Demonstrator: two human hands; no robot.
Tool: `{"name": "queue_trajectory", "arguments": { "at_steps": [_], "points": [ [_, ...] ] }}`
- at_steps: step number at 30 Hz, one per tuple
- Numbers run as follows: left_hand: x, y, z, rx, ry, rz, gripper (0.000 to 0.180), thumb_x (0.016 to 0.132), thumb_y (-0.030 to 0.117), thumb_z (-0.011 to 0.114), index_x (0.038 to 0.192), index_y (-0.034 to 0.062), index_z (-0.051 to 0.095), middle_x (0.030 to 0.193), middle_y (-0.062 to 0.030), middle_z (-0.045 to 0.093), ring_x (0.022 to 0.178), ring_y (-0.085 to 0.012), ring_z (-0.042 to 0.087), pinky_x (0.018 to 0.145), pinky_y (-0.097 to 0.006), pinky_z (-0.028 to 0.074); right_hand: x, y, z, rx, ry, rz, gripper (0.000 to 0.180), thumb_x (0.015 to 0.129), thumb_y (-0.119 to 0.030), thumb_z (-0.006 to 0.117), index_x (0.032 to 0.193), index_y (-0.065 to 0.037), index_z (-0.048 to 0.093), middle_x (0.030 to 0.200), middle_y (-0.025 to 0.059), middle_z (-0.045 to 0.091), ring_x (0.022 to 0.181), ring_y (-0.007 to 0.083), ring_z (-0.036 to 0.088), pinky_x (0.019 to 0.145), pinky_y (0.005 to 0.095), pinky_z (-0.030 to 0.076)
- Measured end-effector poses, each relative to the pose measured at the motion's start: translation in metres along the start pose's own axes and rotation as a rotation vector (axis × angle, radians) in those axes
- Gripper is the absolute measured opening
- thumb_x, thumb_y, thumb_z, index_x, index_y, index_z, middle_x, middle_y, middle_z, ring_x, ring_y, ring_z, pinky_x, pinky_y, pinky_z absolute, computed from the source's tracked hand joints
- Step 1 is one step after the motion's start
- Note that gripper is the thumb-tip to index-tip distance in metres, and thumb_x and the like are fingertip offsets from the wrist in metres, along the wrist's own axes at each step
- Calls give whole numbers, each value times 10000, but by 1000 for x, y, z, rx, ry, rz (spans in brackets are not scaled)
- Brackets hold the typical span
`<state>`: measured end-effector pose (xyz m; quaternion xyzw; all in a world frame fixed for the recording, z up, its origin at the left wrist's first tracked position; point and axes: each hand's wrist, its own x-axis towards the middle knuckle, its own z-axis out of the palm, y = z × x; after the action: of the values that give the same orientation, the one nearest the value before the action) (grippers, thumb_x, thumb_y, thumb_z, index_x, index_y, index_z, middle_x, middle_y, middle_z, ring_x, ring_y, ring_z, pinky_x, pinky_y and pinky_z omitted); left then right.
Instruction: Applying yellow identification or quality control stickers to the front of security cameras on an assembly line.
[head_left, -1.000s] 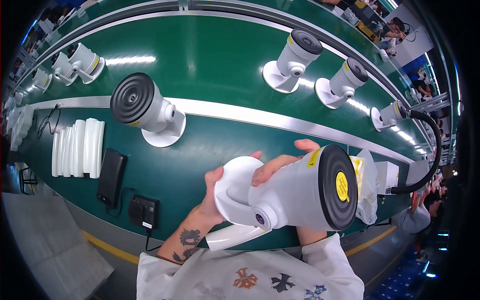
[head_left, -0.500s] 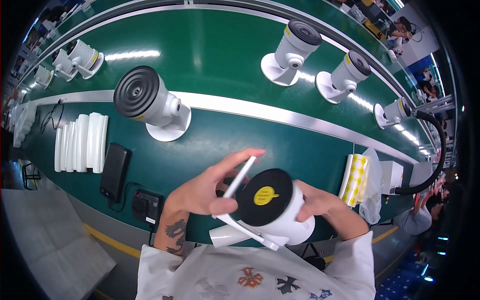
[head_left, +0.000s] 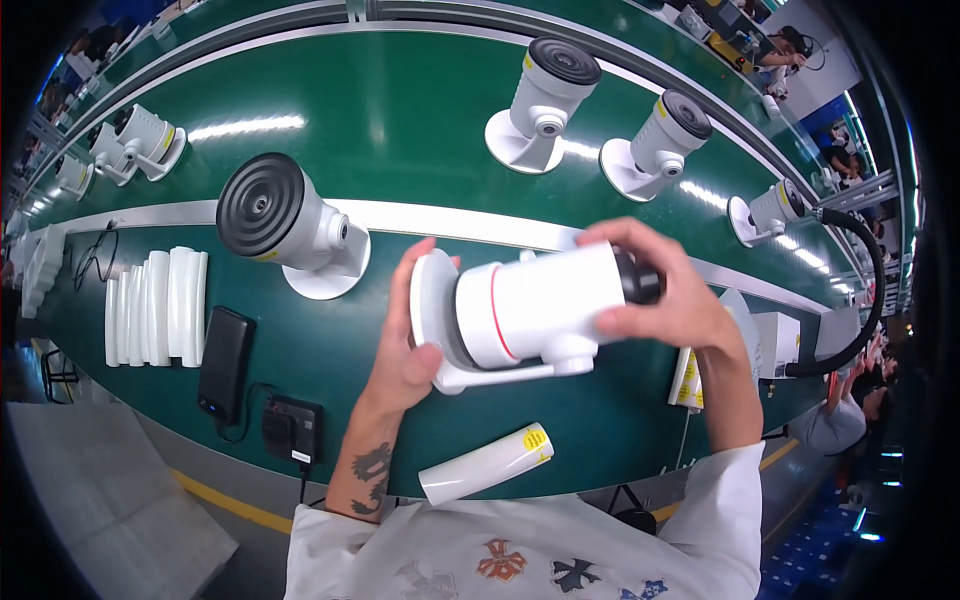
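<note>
Above the middle of the bench I hold a white cylindrical device point(head_left: 550, 300) on a round swivel stand point(head_left: 432, 310). It lies sideways, with a thin red ring around its barrel. My left hand point(head_left: 405, 345) is closed around the stand's base plate at the left end. My right hand point(head_left: 670, 295) wraps the opposite end, fingers around a black rounded part point(head_left: 638, 278) and thumb against the white barrel. Nearer to me a white roll point(head_left: 487, 462) with yellow labels lies on the bench, apart from both hands.
A similar device point(head_left: 300, 225) stands left of my hands; others point(head_left: 545, 105) stand on the green belt beyond the metal rail. White rolls point(head_left: 155, 308), a black power bank point(head_left: 226, 362) and a black box with a cable point(head_left: 292, 428) lie left. A black hose point(head_left: 880, 300) curves at right.
The device has been raised and turned sideways; its black face with the yellow sticker no longer shows. My right hand has moved up onto its far end. The labelled roll is now uncovered.
</note>
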<state>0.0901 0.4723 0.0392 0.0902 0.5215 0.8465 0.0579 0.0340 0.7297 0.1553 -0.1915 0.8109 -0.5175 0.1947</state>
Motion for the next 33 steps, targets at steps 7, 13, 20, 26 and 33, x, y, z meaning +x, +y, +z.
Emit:
{"name": "queue_trajectory", "arguments": {
  "at_steps": [7, 13, 20, 26, 33],
  "points": [
    [-37, -39, 2, 283, 155, -38, 787, 835, 472, 683, 1419, 62, 351, 1380, -136, 421, 1255, -311, 451, 1011, -443, 414, 138, -70, 16, -652, 341, -344, 642, 562, -419, 748, 977, 55, 623, 821, 227, 655, 787, 320, 661, 736, 375, 516],
    [-68, -12, 29, 1165, -420, -59, 719, 746, 442, 754, 1292, 31, 527, 1201, -154, 510, 1125, -302, 453, 993, -372, 373, 273, -53, 40, -875, 277, -223, 642, 587, -441, 772, 1058, -27, 634, 996, 179, 678, 944, 342, 655, 823, 428, 531],
    [-79, -25, 24, 1210, -498, -67, 457, 812, 413, 699, 1071, 39, 660, 1041, -104, 567, 1011, -254, 495, 893, -343, 396, 280, -56, 47, -820, 142, -183, 813, 616, -577, 757, 1203, -43, 580, 1127, 199, 642, 1064, 347, 618, 909, 428, 499],
    [-29, -27, 28, 852, 118, 142, 615, 771, 216, 765, 1275, 0, 486, 1186, -168, 519, 1090, -314, 488, 962, -403, 375, 289, -36, 70, -725, 261, -243, 1136, 565, -657, 771, 1384, 29, 384, 1237, 265, 567, 1170, 399, 546, 1010, 425, 439],
    [180, -9, -14, 801, 1212, 441, 1151, 678, 325, 841, 1436, -105, 88, 1490, -330, 105, 1399, -439, 161, 1129, -502, 202, 313, -37, 80, -547, 263, -314, 879, 541, -510, 797, 1221, -27, 521, 1046, 208, 668, 1035, 348, 630, 900, 410, 502]
  ]
}}
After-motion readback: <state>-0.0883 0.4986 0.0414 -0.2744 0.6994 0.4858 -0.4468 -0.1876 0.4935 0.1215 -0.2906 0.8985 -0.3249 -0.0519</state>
